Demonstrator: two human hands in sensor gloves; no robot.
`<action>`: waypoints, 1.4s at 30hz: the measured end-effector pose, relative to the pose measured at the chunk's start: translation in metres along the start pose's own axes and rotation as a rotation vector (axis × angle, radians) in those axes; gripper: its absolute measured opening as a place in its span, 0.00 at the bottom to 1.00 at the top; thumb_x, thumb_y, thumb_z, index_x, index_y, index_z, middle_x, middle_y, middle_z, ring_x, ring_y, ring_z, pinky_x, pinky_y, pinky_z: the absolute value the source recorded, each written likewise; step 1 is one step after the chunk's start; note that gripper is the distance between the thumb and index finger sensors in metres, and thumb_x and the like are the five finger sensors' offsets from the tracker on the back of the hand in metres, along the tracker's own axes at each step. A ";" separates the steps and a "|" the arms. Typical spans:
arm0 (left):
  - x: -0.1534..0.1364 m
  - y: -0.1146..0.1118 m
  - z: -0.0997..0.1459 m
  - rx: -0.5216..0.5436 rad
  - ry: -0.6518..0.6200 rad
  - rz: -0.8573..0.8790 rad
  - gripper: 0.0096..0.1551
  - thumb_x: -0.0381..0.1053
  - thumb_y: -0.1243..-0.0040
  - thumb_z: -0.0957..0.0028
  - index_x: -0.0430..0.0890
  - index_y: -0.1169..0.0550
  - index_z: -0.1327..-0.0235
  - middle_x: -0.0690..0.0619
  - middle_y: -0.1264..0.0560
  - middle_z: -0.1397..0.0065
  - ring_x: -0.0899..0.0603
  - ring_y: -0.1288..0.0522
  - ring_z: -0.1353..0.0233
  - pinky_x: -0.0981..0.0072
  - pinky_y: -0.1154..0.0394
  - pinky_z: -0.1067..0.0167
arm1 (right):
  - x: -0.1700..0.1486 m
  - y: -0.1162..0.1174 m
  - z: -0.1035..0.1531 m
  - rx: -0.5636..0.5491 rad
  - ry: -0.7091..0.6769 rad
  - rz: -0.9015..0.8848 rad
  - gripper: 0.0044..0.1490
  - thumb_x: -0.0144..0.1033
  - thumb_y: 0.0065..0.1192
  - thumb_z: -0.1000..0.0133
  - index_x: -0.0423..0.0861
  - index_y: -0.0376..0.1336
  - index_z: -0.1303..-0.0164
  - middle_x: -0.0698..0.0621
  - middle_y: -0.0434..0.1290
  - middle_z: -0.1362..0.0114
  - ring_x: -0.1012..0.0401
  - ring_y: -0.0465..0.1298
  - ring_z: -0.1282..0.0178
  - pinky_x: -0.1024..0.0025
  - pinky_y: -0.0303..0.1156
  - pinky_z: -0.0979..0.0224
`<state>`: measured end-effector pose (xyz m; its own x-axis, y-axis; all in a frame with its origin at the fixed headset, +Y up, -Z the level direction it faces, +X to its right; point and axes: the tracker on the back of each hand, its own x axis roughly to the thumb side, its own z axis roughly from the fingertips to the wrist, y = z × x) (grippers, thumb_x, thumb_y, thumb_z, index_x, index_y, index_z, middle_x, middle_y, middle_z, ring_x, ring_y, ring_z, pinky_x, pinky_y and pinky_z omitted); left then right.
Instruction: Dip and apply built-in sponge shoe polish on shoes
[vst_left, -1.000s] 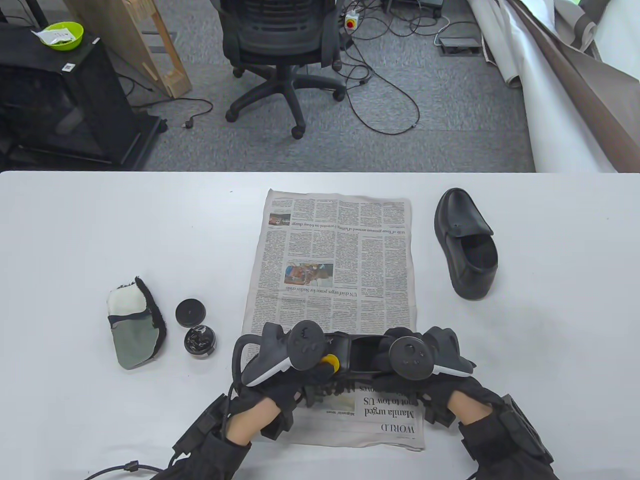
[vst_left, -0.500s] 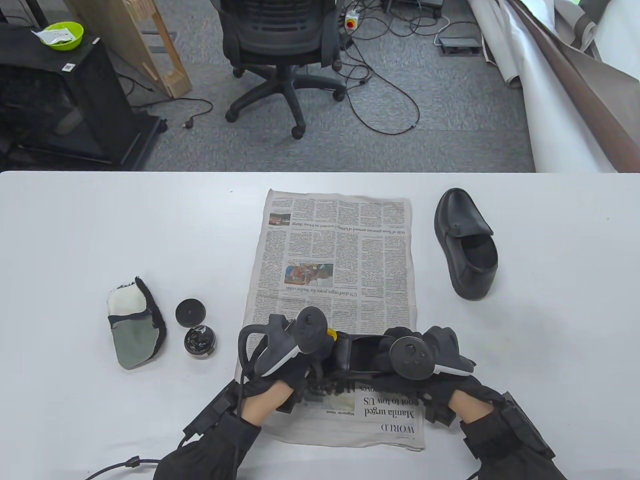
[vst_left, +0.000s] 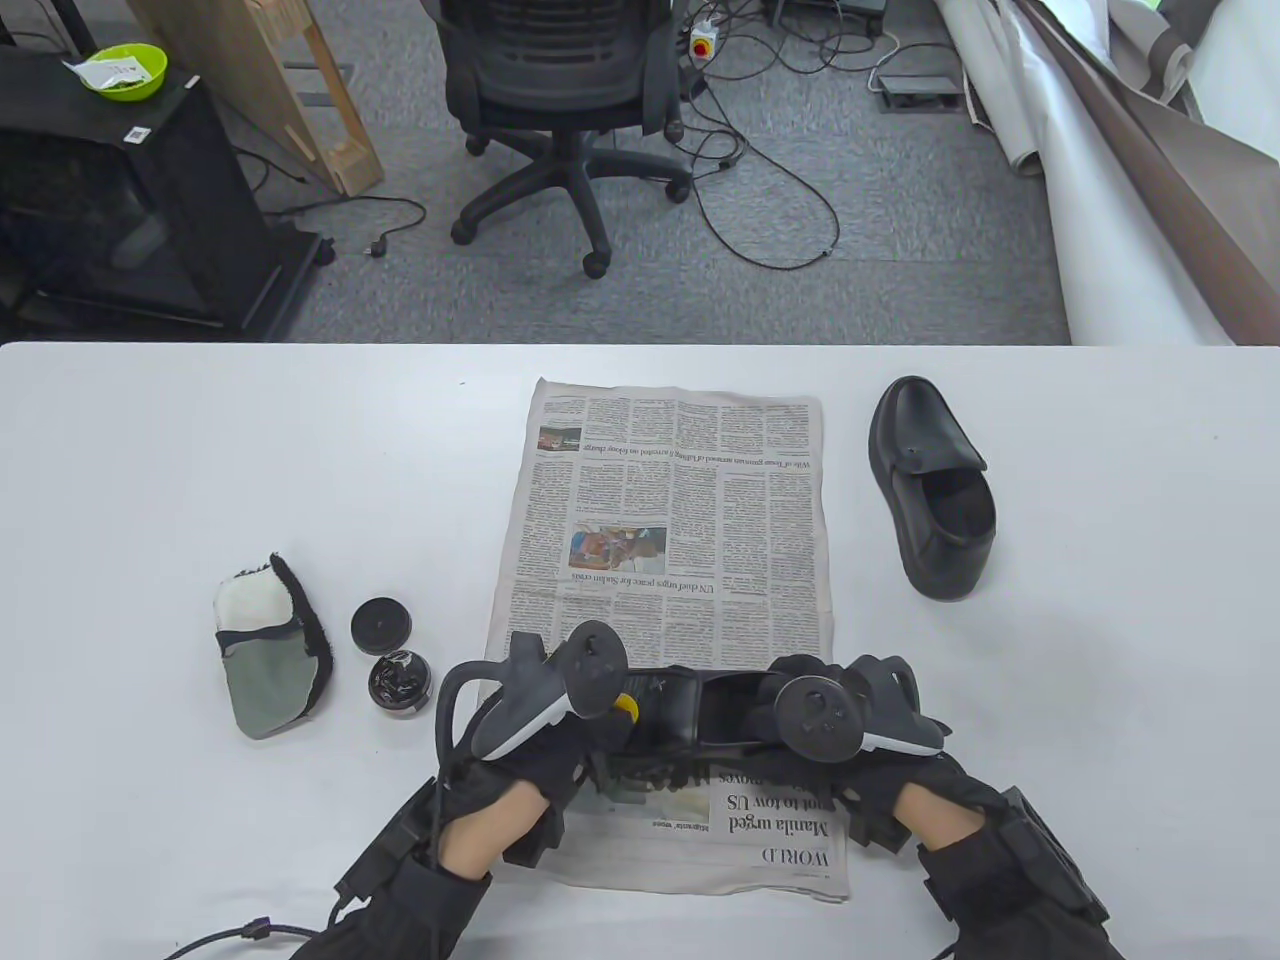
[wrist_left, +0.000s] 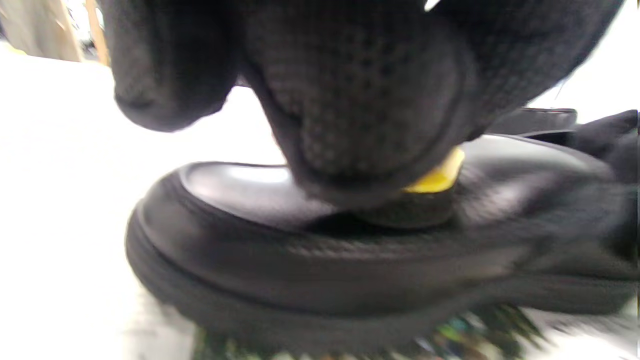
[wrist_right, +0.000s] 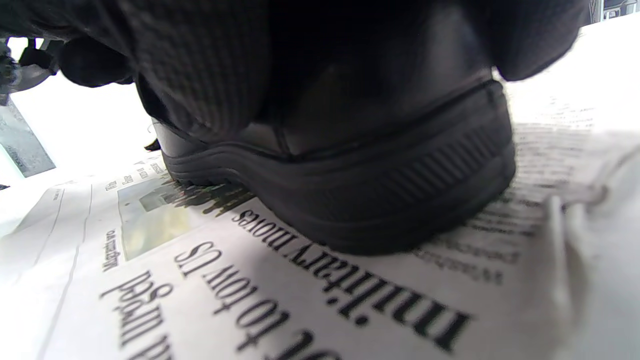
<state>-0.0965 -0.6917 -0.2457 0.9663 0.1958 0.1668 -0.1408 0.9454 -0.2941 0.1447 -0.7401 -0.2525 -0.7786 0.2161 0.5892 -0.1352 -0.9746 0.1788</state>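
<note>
Newspaper (vst_left: 670, 520) covers the middle of the worktop (vst_left: 150, 450), and a black shoe (vst_left: 672, 705) lies across its near end. The left hand (vst_left: 545, 720) pinches a yellow-backed sponge applicator (wrist_left: 425, 192) in curled fingers (wrist_left: 360, 125), pressing it onto the shoe's toe. The right hand (vst_left: 840, 720) grips the heel. A second shoe (vst_left: 935, 490) stands toward the right edge. An open polish tin (vst_left: 400, 685), its lid (vst_left: 381, 624) and a buffing mitt (vst_left: 268, 645) sit toward the left edge.
</note>
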 end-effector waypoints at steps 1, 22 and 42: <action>0.002 -0.001 0.001 0.000 -0.007 -0.002 0.26 0.60 0.23 0.57 0.51 0.18 0.50 0.50 0.10 0.53 0.62 0.10 0.71 0.62 0.13 0.59 | 0.000 0.000 0.000 -0.002 0.002 -0.002 0.24 0.56 0.72 0.60 0.58 0.75 0.56 0.55 0.75 0.45 0.41 0.69 0.26 0.44 0.69 0.28; 0.049 -0.005 -0.001 0.313 -0.134 -0.032 0.26 0.61 0.25 0.57 0.50 0.18 0.51 0.50 0.10 0.56 0.62 0.11 0.74 0.63 0.13 0.59 | -0.002 0.000 -0.001 0.006 -0.024 -0.027 0.24 0.55 0.73 0.61 0.59 0.77 0.57 0.56 0.75 0.43 0.40 0.68 0.26 0.44 0.68 0.27; -0.004 0.002 -0.020 0.192 0.086 -0.146 0.25 0.61 0.24 0.58 0.48 0.16 0.53 0.48 0.09 0.60 0.62 0.11 0.75 0.62 0.13 0.60 | -0.002 0.000 -0.001 0.001 -0.003 -0.009 0.24 0.56 0.72 0.60 0.58 0.76 0.57 0.56 0.75 0.44 0.41 0.69 0.26 0.44 0.69 0.28</action>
<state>-0.0965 -0.6963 -0.2660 0.9930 0.0383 0.1115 -0.0285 0.9957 -0.0877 0.1454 -0.7406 -0.2542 -0.7754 0.2254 0.5899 -0.1420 -0.9724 0.1849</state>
